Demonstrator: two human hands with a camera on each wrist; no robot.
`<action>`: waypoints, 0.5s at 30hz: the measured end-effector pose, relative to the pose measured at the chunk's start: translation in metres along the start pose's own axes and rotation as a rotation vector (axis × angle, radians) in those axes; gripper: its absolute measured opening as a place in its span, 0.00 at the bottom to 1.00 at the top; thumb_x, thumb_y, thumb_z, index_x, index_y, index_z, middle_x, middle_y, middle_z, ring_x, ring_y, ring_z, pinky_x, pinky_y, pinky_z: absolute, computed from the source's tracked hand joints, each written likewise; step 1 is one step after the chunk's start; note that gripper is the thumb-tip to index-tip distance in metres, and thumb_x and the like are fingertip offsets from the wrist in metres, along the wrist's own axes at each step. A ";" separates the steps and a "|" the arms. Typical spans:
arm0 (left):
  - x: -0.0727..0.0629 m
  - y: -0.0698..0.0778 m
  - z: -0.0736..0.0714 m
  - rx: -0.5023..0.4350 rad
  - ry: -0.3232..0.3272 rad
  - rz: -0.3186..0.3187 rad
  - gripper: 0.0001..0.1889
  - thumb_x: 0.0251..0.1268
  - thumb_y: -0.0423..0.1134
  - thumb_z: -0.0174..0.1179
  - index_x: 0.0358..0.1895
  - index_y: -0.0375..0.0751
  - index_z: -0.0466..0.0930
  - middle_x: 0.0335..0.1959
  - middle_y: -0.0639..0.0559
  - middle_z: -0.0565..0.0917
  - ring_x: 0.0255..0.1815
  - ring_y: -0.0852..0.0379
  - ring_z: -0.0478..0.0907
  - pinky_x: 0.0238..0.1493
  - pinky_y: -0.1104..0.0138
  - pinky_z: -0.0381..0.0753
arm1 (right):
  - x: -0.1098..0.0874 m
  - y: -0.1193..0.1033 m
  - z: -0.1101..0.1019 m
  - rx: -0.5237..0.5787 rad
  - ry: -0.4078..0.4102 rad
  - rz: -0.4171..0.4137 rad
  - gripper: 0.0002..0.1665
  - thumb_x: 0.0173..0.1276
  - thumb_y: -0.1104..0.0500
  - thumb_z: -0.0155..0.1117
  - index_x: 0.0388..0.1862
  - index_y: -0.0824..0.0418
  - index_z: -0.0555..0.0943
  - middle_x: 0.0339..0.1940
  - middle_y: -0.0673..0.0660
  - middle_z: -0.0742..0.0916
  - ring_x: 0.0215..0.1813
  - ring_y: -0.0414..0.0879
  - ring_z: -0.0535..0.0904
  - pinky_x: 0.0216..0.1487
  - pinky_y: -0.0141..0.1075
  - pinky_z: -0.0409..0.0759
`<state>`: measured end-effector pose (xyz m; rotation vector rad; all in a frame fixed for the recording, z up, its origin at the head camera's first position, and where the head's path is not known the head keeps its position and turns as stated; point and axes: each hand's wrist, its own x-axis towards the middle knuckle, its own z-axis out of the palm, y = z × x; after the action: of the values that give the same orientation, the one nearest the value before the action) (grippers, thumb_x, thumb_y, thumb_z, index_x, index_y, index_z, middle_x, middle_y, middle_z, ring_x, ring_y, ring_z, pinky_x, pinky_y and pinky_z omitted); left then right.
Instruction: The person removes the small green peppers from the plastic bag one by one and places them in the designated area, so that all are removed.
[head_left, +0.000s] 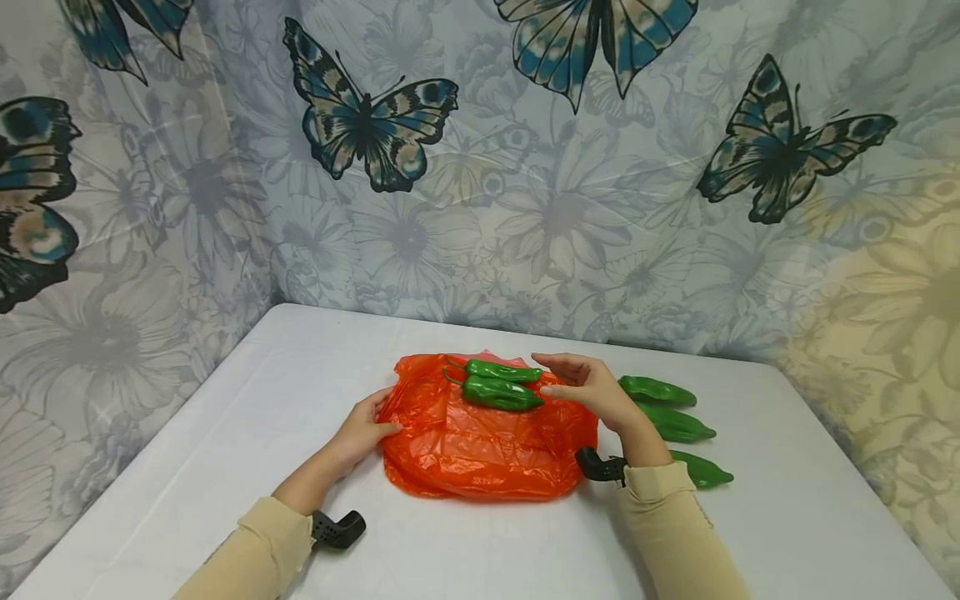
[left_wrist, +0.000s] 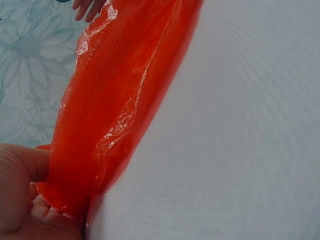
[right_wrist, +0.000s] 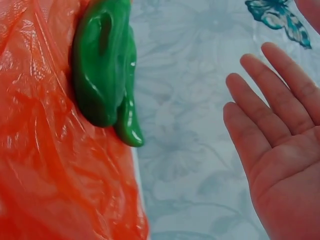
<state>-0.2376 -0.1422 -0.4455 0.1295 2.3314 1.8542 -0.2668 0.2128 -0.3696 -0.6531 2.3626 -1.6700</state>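
A red plastic bag (head_left: 487, 450) lies spread on the white table. My left hand (head_left: 366, 429) pinches its left edge, thumb on one side and fingers on the other, as the left wrist view shows of the bag (left_wrist: 115, 100). Two green peppers, a front one (head_left: 501, 393) and a back one (head_left: 504, 371), lie side by side on top of the bag, stems to the left. My right hand (head_left: 588, 385) is just right of their tips, touching neither. In the right wrist view its fingers (right_wrist: 270, 92) are extended, apart from the nearer pepper (right_wrist: 100, 65).
To the right of my right forearm lie more green peppers on the table: a back one (head_left: 658, 391), a middle one (head_left: 678, 423) and a front one (head_left: 703, 471), partly behind the sleeve. A butterfly-print cloth (head_left: 525, 233) hangs behind the white table (head_left: 330, 342).
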 end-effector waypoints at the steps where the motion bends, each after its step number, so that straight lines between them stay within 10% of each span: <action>1: 0.000 0.000 0.000 0.002 -0.001 -0.002 0.34 0.57 0.22 0.52 0.70 0.30 0.53 0.68 0.33 0.62 0.67 0.40 0.64 0.64 0.55 0.69 | 0.002 0.002 0.001 0.016 0.008 0.003 0.33 0.59 0.57 0.67 0.63 0.63 0.71 0.65 0.58 0.76 0.71 0.56 0.62 0.68 0.56 0.60; 15: 0.001 0.001 -0.001 -0.021 -0.013 -0.004 0.34 0.58 0.22 0.52 0.70 0.30 0.53 0.69 0.33 0.62 0.67 0.40 0.63 0.65 0.54 0.68 | 0.029 0.016 0.021 0.083 0.053 0.056 0.31 0.60 0.61 0.65 0.63 0.67 0.70 0.64 0.68 0.74 0.68 0.57 0.68 0.66 0.45 0.68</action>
<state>-0.2383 -0.1424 -0.4447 0.1337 2.3005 1.8698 -0.2882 0.1864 -0.3884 -0.5298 2.3098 -1.7724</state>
